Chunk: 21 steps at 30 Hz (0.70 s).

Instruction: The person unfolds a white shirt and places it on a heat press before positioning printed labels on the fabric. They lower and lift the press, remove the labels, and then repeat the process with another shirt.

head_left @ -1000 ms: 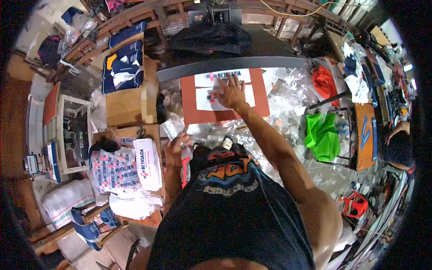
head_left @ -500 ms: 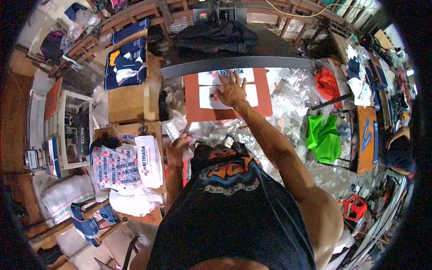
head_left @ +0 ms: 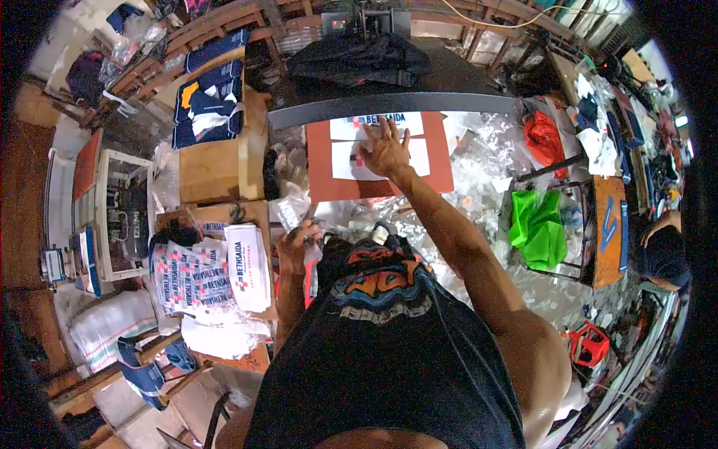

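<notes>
My right hand point(head_left: 387, 152) lies with fingers spread on two white fabric pieces. The farther white piece point(head_left: 404, 129) bears BETHSAIDA lettering and reaches to the edge of the dark heat press plate. The nearer white piece point(head_left: 407, 165) has a small red mark, partly covered by my palm. Both rest on a reddish-brown pad point(head_left: 320, 161). Lower left, the fingers of my left hand point(head_left: 295, 243) are closed on a piece of clear printed film point(head_left: 286, 215), its lettering too blurred to read.
The heat press point(head_left: 389, 105) spans the back, black cloth on top. At left are BETHSAIDA printed films point(head_left: 187, 280) and a stack of printed white pieces point(head_left: 248, 268). A cardboard box point(head_left: 209, 172) stands behind them. Green fabric point(head_left: 537, 232) and red fabric point(head_left: 544, 138) lie right.
Both hands stay almost where they were. The red digits on the press display no longer show clearly.
</notes>
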{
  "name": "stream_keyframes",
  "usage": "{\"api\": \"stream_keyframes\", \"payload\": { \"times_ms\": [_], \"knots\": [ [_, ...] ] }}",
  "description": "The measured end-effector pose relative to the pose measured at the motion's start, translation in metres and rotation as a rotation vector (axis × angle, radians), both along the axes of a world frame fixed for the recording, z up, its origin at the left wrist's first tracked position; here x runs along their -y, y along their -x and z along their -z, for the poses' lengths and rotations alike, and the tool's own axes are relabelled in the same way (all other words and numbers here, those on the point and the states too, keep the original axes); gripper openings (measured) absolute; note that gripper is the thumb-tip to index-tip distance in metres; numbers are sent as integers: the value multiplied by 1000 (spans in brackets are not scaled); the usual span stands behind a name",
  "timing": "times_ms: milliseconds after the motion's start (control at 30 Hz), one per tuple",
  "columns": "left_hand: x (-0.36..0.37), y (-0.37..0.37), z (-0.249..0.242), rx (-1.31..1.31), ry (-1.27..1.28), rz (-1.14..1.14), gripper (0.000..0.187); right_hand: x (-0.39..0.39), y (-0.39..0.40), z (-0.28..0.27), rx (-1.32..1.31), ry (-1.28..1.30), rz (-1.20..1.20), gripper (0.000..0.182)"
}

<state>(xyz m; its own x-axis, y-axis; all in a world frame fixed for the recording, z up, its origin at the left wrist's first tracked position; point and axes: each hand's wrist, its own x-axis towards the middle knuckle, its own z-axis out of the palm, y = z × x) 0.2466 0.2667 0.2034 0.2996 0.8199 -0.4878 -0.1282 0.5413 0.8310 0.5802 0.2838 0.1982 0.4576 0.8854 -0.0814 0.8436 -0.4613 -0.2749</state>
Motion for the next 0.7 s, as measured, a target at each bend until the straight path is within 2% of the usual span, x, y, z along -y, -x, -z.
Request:
{"api": "stream_keyframes", "payload": {
  "times_ms": [133,233,333,367,433,467,500,533,567,600,633,667,700],
  "knots": [
    [5,0,-17,18,18,-9,32,1,1,1,22,2,-19,76],
    [3,2,-7,47,-10,-17,30,2,2,2,38,13,-23,78],
    [0,0,-8,-63,52,-8,31,8,7,-5,44,-74,-13,76],
    [0,-3,-9,-64,51,-12,31,13,9,-9,47,-174,-22,72],
    [-1,-9,-25,67,30,132,34,11,13,-29,39,-277,-49,69],
    [-5,-2,-42,-115,-185,485,53,13,14,-37,-244,-339,-131,63],
    [-8,-2,-30,72,-125,494,54,14,17,-44,-528,-392,-210,58],
    [-15,-4,-5,295,22,491,55,15,22,-48,-536,-386,-219,58],
    [-21,-7,20,497,189,487,55,17,26,-53,-756,-314,-311,52],
    [-23,-20,2,498,186,487,55,19,28,-62,-970,-240,-400,46],
    [-18,-39,-34,234,95,542,50,26,37,-82,-977,-238,-486,41],
    [-16,-52,-54,-32,2,589,46,26,40,-66,-1052,-390,-572,43],
    [-18,-56,-50,29,-118,690,51,28,42,-67,-1136,-335,-554,36]
  ]
}}
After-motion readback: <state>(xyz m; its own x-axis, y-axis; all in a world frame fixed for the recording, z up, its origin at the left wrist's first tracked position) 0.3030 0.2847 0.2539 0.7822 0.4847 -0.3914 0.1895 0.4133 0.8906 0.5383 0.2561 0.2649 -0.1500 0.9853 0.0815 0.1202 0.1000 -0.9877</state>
